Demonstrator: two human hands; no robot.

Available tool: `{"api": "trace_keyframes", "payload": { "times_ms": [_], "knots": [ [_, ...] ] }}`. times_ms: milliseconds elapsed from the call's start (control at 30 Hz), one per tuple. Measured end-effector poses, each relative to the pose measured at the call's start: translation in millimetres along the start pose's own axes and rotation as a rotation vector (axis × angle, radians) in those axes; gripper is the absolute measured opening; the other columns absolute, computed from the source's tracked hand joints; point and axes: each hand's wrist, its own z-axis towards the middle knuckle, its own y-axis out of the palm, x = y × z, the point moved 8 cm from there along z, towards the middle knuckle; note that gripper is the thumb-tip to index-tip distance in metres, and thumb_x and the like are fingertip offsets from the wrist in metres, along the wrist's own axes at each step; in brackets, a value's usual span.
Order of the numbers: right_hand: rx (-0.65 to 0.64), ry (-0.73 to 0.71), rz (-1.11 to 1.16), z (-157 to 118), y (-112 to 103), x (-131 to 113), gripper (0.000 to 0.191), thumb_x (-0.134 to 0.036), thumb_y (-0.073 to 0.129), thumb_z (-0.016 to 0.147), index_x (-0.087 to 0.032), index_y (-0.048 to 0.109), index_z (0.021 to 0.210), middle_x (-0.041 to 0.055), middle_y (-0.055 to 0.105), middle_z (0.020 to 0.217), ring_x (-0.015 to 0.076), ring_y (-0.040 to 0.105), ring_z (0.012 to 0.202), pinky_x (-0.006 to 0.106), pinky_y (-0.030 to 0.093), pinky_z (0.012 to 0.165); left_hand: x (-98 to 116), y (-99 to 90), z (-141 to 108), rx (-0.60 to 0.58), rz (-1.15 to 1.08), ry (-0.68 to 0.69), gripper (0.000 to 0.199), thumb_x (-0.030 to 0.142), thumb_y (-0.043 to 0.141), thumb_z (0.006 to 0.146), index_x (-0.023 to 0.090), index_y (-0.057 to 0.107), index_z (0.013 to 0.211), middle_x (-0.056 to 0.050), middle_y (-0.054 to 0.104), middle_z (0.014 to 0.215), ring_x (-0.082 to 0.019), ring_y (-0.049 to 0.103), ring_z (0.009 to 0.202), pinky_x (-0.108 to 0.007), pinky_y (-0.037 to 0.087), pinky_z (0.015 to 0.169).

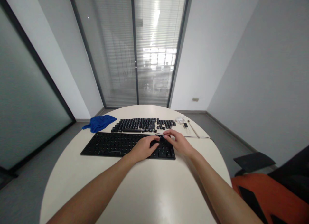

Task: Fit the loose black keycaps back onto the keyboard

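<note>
A black keyboard (108, 145) lies in front of me, most of its key positions bare, with some keycaps seated at its right end. Over that right part is my left hand (145, 148), thumb and forefinger apart and nothing seen between them. My right hand (180, 143) reaches in at the keyboard's upper right corner. Its thumb and forefinger are pinched on a small dark piece that looks like a keycap, mostly hidden by the fingers. Behind the keyboard, loose black keycaps (137, 123) are laid out in rows.
A blue cloth (100, 122) lies at the table's back left. At the back right are a crumpled whitish item (180, 119), a small black-handled wire tool (185, 125) and a thin brush (193, 128). A cable (202, 137) crosses the round table's right edge. An orange chair (265, 195) stands right.
</note>
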Motion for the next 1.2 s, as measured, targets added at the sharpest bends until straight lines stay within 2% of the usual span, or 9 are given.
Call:
{"api": "trace_keyframes", "payload": {
  "times_ms": [200, 333, 500, 700, 900, 1067, 1200],
  "knots": [
    [-0.122, -0.013, 0.118, -2, 19, -11, 0.025, -0.043, 0.058, 0.094, -0.019, 0.065, 0.101, 0.0049, 0.071, 0.097, 0.0205, 0.064, 0.092, 0.033, 0.048, 0.085, -3, -4.1, 2, 0.041, -0.096, -0.039, 0.026, 0.022, 0.068, 0.089, 0.02, 0.067, 0.114, -0.005, 0.075, 0.105, -0.021, 0.071, 0.096, -0.033, 0.052, 0.091],
    [-0.142, -0.037, 0.106, -4, 23, -15, 0.026, -0.044, 0.056, 0.096, -0.02, 0.064, 0.094, 0.0034, 0.07, 0.091, 0.0195, 0.063, 0.088, 0.031, 0.047, 0.08, 0, -6.6, 2, 0.055, -0.084, -0.007, 0.016, 0.024, 0.068, 0.09, 0.021, 0.07, 0.106, -0.003, 0.075, 0.103, -0.02, 0.069, 0.094, -0.031, 0.051, 0.088],
    [-0.165, -0.027, 0.071, -5, 24, -15, 0.026, -0.043, 0.054, 0.097, -0.019, 0.065, 0.096, 0.0039, 0.071, 0.09, 0.0194, 0.064, 0.085, 0.031, 0.048, 0.077, 0, -6.8, 2, 0.052, -0.037, -0.006, 0.013, 0.028, 0.064, 0.093, 0.023, 0.072, 0.102, -0.002, 0.075, 0.101, -0.02, 0.068, 0.092, -0.03, 0.05, 0.086],
    [-0.12, -0.124, 0.018, -3, 19, -22, 0.019, -0.035, 0.069, 0.087, -0.02, 0.072, 0.1, 0.0055, 0.073, 0.098, 0.0211, 0.066, 0.093, 0.033, 0.049, 0.087, -5, -6.1, 1, 0.049, -0.006, -0.062, 0.011, 0.03, 0.066, 0.091, 0.022, 0.071, 0.098, -0.001, 0.074, 0.094, -0.019, 0.068, 0.086, -0.028, 0.05, 0.078],
    [-0.172, -0.093, 0.025, -4, 15, -22, 0.018, -0.03, 0.067, 0.085, -0.02, 0.074, 0.099, 0.0059, 0.075, 0.097, 0.0221, 0.069, 0.092, 0.034, 0.052, 0.087, -9, -4.5, 1, 0.048, -0.037, -0.062, 0.013, 0.031, 0.062, 0.093, 0.022, 0.07, 0.098, -0.001, 0.074, 0.094, -0.019, 0.068, 0.086, -0.029, 0.051, 0.08],
    [-0.151, -0.063, 0.061, -6, -5, -17, 0.024, -0.03, 0.064, 0.086, -0.018, 0.072, 0.105, 0.0077, 0.074, 0.103, 0.0231, 0.067, 0.099, 0.037, 0.051, 0.093, 4, -3.3, -1, 0.001, 0.052, 0.024, 0.013, 0.027, 0.064, 0.091, 0.022, 0.067, 0.103, -0.003, 0.072, 0.102, -0.02, 0.066, 0.095, -0.032, 0.051, 0.088],
    [-0.199, -0.003, 0.08, -7, -9, -8, 0.021, -0.026, 0.063, 0.083, -0.016, 0.073, 0.099, 0.0085, 0.075, 0.098, 0.0232, 0.067, 0.096, 0.037, 0.051, 0.09, 20, 0.8, -5, -0.08, 0.163, 0.134, 0.014, 0.025, 0.065, 0.091, 0.021, 0.066, 0.105, -0.005, 0.07, 0.105, -0.022, 0.062, 0.102, -0.034, 0.049, 0.092]
  ]
}}
